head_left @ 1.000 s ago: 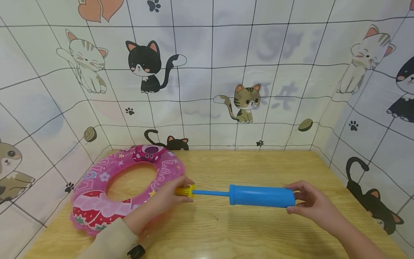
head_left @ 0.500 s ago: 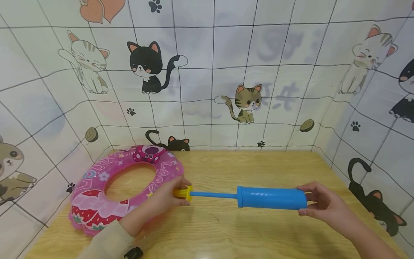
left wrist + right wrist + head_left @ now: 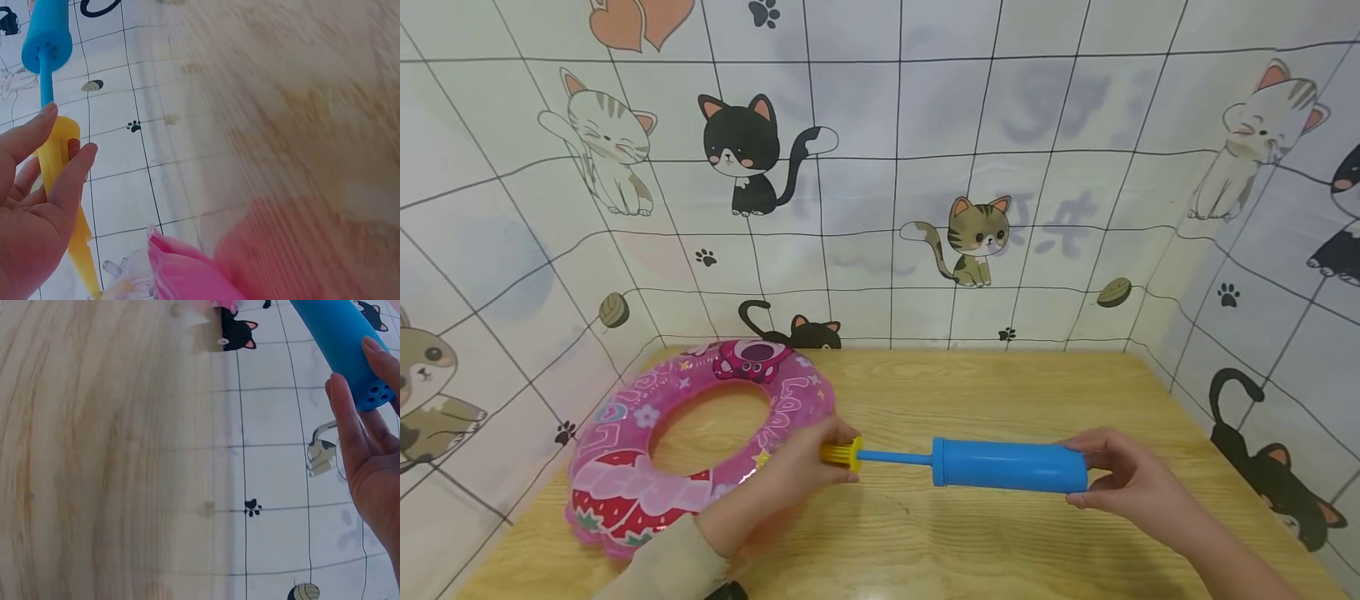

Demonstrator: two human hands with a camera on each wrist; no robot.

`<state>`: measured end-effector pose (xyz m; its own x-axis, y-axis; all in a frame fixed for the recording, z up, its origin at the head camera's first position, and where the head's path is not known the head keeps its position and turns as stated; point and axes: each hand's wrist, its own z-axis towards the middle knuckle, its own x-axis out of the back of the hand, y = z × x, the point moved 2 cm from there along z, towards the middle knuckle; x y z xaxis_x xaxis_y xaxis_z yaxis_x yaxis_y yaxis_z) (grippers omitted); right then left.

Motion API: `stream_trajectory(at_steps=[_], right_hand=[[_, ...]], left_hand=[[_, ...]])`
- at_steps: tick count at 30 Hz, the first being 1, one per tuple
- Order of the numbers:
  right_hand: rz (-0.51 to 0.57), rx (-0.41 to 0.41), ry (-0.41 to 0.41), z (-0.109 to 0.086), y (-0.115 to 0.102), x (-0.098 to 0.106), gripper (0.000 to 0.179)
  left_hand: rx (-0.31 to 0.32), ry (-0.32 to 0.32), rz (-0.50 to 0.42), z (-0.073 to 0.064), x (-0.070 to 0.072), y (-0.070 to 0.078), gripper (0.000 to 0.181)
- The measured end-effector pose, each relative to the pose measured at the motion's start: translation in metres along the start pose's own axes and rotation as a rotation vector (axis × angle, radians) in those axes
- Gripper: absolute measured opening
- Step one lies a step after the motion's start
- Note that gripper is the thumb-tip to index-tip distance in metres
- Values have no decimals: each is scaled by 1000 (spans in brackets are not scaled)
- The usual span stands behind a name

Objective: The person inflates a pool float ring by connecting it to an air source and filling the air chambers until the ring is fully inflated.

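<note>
A blue hand pump (image 3: 1011, 465) is held level above the table, its thin blue rod (image 3: 895, 457) partly drawn out of the barrel. My left hand (image 3: 811, 458) pinches the yellow nozzle piece (image 3: 57, 153) at the rod's end between thumb and fingers. In the left wrist view that piece tapers down towards clear plastic (image 3: 128, 275), which looks like a valve; whether the tip is inside it I cannot tell. On the barrel's right end, with small holes, my right hand (image 3: 1131, 483) grips with thumb and fingertips. A pink swim ring (image 3: 625, 408) lies left, partly behind my left forearm.
The wooden table (image 3: 1000, 383) meets white walls (image 3: 865, 192) printed with grid lines and cartoon cats. A small black object (image 3: 727, 592) shows at the bottom edge by the left sleeve (image 3: 670, 558).
The right hand pulled the barrel rightward, lengthening the exposed rod, then pushed it back left, so less rod shows now. The left hand shifted slightly right, still holding the nozzle piece.
</note>
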<state>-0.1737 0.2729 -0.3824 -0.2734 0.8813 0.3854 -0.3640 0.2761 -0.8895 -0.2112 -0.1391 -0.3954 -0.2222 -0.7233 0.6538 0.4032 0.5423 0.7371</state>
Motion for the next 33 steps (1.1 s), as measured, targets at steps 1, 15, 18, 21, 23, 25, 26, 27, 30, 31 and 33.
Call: stream_trajectory(at_steps=[1,15,18,21,23,25,26,27,30,31,33], right_hand=[[12,-10,-6,2,0,-3,49],[78,-119,-25,29,-5,-41,52],[76,-127,-20,32,-8,-48,52],[72,-131,-12,33,-9,-51,52],[73,-129,-10,32,-11,-51,52],[71,-122,-14,31,-12,-51,51],[69,-116,-18,31,-13,-51,51],[68,-109,-22,30,-14,-50,50],[67,-81,-32,29,-17,-47,49],[65,-73,-32,28,-17,-45,49],[64,-56,-28,26,-17,-42,48]], left_hand=[[0,0,1,0,-1,1,41],[30,-32,-90,7,-16,13,51],[33,-33,-115,8,-18,16,51],[37,-35,-128,8,-19,16,50],[40,-36,-124,8,-18,16,50],[43,-35,-113,7,-16,14,50],[45,-35,-104,7,-15,14,50],[49,-35,-98,6,-14,13,49],[60,-34,-96,5,-10,9,48],[61,-35,-97,5,-9,9,48],[61,-38,-109,4,-7,6,48]])
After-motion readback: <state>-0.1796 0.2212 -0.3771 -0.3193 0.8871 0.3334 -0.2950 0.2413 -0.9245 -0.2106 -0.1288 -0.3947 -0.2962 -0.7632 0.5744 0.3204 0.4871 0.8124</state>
